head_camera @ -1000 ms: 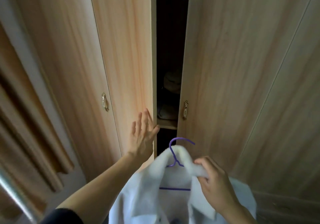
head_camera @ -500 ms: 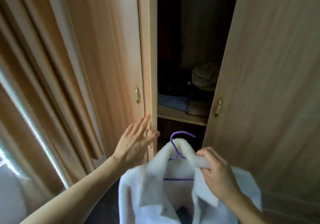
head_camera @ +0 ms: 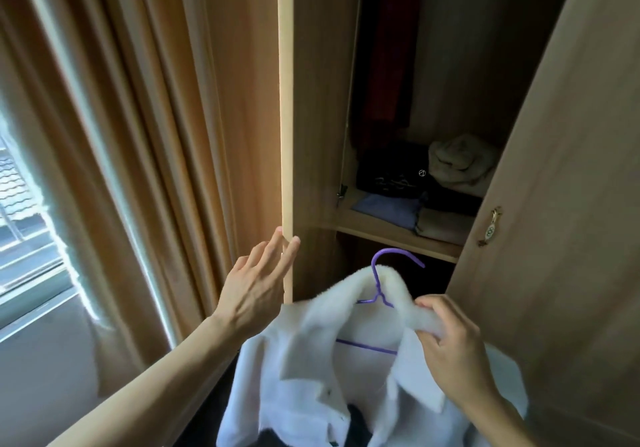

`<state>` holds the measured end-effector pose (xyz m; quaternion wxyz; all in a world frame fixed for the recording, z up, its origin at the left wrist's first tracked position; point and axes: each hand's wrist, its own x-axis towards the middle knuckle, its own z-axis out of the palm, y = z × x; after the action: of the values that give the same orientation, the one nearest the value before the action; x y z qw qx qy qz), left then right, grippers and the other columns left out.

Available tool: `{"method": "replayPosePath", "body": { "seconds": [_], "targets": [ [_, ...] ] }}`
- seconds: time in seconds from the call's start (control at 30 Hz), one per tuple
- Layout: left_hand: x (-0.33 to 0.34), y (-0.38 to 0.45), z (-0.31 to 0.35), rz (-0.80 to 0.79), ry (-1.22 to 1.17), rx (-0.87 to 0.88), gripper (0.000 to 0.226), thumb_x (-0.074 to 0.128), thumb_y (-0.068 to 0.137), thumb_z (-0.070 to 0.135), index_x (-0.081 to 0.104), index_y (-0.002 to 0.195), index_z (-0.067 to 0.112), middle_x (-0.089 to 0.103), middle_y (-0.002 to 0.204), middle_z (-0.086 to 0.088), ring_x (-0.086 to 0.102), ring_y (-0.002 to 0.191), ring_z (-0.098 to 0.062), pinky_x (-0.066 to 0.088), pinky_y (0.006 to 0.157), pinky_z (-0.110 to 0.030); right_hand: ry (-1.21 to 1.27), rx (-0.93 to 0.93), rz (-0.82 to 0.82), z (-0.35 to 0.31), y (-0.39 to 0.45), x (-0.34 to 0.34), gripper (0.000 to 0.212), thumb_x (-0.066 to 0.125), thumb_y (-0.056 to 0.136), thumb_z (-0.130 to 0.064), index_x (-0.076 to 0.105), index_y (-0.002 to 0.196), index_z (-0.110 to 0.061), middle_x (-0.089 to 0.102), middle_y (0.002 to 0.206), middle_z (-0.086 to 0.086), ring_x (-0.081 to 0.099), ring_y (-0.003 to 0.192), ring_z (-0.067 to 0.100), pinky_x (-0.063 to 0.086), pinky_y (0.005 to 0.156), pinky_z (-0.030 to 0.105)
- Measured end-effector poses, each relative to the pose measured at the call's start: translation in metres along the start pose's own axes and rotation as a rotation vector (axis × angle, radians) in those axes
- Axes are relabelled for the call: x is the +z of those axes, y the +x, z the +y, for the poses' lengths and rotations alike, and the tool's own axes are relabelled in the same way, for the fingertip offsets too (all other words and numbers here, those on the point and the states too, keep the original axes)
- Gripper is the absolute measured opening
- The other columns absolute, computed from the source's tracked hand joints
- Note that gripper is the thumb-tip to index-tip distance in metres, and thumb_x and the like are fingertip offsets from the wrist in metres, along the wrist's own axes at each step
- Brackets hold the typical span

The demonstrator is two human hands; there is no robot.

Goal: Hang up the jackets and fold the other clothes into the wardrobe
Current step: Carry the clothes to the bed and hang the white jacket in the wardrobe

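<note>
White jacket (head_camera: pixel 346 360) hangs below right hand (head_camera: pixel 457 353) grip pinching collar; left hand (head_camera: pixel 256 287) spread on door edge (head_camera: pixel 285 117).

The left hand (head_camera: pixel 258 285) has swung the left wardrobe door (head_camera: pixel 285 128) wide open, baring the shelf (head_camera: pixel 394 235) inside

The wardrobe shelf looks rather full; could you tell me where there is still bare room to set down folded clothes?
A bare strip runs along the shelf's front edge, ahead of the blue folded cloth. Behind, it is crowded: a black garment, a beige bundle and a red hanging garment above. What lies beyond the right door is hidden.
</note>
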<state>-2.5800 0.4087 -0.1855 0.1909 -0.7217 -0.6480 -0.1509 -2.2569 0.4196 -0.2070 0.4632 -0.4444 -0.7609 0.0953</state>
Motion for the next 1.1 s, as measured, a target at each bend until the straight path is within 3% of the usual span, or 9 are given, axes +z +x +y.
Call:
{"method": "replayPosePath", "body": {
  "seconds": [0.2,0.4,0.47,0.57,0.67,0.77,0.83,0.97,1.1],
  "targets": [
    [0.008,-0.009,-0.026,-0.080,-0.040,-0.136,0.084,0.047,0.079,0.012,0.013,0.156,0.012,0.010,0.163,-0.019,0.050,0.118,-0.037,0.053,0.074,-0.043,-0.014,-0.057,-0.018,-0.012,0.003,0.013,0.061,0.062,0.062,0.023,0.059,0.099,-0.025,0.058,0.093,-0.014,0.058,0.085,0.011,0.044,0.075,0.021],
    [0.003,-0.009,-0.037,-0.074,-0.059,-0.117,0.097,0.059,0.073,0.007,0.012,0.156,0.024,0.008,0.165,-0.010,0.052,0.114,-0.033,0.052,0.070,-0.039,-0.014,-0.072,-0.054,-0.017,0.001,0.019,0.056,0.061,0.064,0.021,0.062,0.099,-0.022,0.056,0.094,-0.017,0.058,0.086,0.009,0.044,0.075,0.020],
    [-0.002,-0.009,-0.031,-0.063,-0.085,-0.132,0.091,0.057,0.079,0.008,0.012,0.156,0.028,0.005,0.165,-0.010,0.049,0.114,-0.032,0.052,0.072,-0.038,-0.022,-0.074,-0.059,-0.018,0.000,0.019,0.056,0.061,0.063,0.021,0.062,0.099,-0.021,0.057,0.094,-0.017,0.059,0.085,0.010,0.044,0.074,0.021],
    [-0.009,-0.012,-0.022,0.011,-0.164,-0.167,0.062,0.055,0.089,0.014,0.034,0.146,0.025,0.020,0.157,-0.013,0.053,0.108,-0.032,0.055,0.066,-0.039,-0.025,-0.069,-0.054,-0.018,-0.001,0.018,0.056,0.062,0.064,0.021,0.063,0.099,-0.021,0.058,0.094,-0.016,0.060,0.085,0.012,0.045,0.074,0.023],
    [-0.010,-0.020,-0.011,0.086,-0.267,-0.013,0.041,0.054,0.094,0.028,0.047,0.133,0.021,0.037,0.142,-0.008,0.054,0.101,-0.026,0.055,0.073,-0.039,-0.026,-0.069,-0.040,-0.019,-0.002,0.015,0.053,0.062,0.067,0.018,0.062,0.100,-0.023,0.059,0.095,-0.016,0.061,0.086,0.012,0.046,0.075,0.025],
    [-0.009,-0.026,0.004,0.060,-0.361,0.209,0.048,0.054,0.095,0.041,0.048,0.138,0.020,0.044,0.142,-0.001,0.051,0.117,-0.021,0.048,0.094,-0.033,-0.028,-0.076,-0.022,-0.021,-0.001,0.012,0.045,0.057,0.069,0.008,0.062,0.101,-0.024,0.059,0.095,-0.016,0.061,0.087,0.011,0.045,0.076,0.021],
    [-0.004,-0.027,0.014,0.010,-0.412,0.312,0.051,0.057,0.094,0.043,0.048,0.139,0.020,0.042,0.146,0.002,0.048,0.125,-0.019,0.043,0.103,-0.031,-0.036,-0.076,-0.016,-0.021,0.000,0.010,0.049,0.059,0.067,0.013,0.062,0.101,-0.022,0.059,0.096,-0.014,0.060,0.088,0.010,0.044,0.077,0.018],
    [0.009,-0.025,0.029,-0.097,-0.599,0.280,0.060,0.062,0.091,0.037,0.038,0.145,0.023,0.038,0.148,0.009,0.044,0.130,-0.013,0.041,0.107,-0.029,-0.047,-0.053,0.019,-0.021,-0.002,0.004,0.055,0.063,0.062,0.024,0.064,0.099,-0.016,0.061,0.094,-0.010,0.058,0.088,0.008,0.042,0.079,0.012],
    [0.019,-0.024,0.041,-0.074,-0.611,0.281,0.063,0.057,0.093,0.025,0.031,0.150,0.025,0.043,0.143,0.006,0.048,0.123,-0.015,0.043,0.101,-0.025,-0.041,-0.028,0.055,-0.020,-0.004,-0.006,0.042,0.061,0.067,0.012,0.065,0.099,-0.015,0.062,0.095,-0.011,0.057,0.093,-0.002,0.040,0.081,0.009]
  ]
}}
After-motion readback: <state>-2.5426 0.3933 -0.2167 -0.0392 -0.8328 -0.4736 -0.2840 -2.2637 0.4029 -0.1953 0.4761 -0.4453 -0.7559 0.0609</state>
